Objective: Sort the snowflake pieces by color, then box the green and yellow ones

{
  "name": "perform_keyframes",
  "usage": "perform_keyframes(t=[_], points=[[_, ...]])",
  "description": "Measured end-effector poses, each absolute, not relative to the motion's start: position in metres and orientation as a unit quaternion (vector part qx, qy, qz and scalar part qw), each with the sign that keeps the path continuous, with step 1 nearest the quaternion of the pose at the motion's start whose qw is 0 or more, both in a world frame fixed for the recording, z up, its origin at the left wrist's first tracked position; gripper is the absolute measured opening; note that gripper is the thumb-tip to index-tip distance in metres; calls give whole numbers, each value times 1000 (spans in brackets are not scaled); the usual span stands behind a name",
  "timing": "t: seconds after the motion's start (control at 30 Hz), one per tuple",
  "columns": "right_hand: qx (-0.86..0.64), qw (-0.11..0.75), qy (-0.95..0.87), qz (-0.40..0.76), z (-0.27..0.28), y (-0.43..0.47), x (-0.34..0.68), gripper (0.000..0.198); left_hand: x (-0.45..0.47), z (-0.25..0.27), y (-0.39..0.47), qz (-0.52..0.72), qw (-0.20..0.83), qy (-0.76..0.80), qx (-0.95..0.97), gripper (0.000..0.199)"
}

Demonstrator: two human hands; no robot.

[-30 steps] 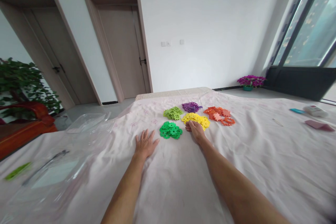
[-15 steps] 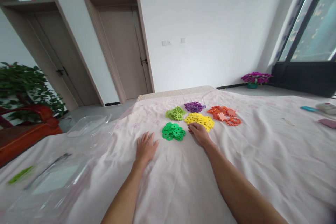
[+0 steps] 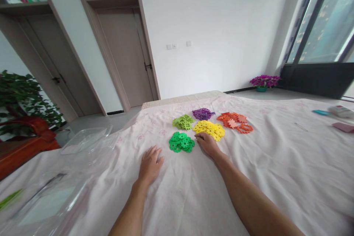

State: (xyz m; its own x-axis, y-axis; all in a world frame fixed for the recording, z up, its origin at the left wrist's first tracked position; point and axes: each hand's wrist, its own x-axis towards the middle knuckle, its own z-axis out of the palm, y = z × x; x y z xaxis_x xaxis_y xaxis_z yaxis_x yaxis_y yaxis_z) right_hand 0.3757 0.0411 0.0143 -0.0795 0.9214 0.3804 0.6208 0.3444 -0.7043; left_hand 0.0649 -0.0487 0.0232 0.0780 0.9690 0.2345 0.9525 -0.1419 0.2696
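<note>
Left hand [image 3: 151, 163] lay loosely spread on the cloth [image 3: 190, 199]. Right hand [image 3: 207, 143] curled at yellow pile [image 3: 210, 128], just beside green pile [image 3: 181, 142]; couldn't tell if pinching anything.

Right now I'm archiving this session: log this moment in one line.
left hand: on pale pink cloth | right hand: by yellow notched plastic disc pile | green notched plastic disc pile: between hands

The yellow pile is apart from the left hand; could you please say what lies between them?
The head view shows the darker green pile between the left hand and the yellow pile; pale cloth separates that hand from the green.
</note>
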Motion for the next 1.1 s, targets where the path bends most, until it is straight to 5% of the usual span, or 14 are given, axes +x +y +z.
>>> perform_keyframes(t=[0.67,1.1], points=[[-545,386,-725,169,14,40,376,29,65,21,-46,201,20,647,736,46],[-555,376,-724,162,14,42,376,29,51,75,-60,508,-147,630,569,33]])
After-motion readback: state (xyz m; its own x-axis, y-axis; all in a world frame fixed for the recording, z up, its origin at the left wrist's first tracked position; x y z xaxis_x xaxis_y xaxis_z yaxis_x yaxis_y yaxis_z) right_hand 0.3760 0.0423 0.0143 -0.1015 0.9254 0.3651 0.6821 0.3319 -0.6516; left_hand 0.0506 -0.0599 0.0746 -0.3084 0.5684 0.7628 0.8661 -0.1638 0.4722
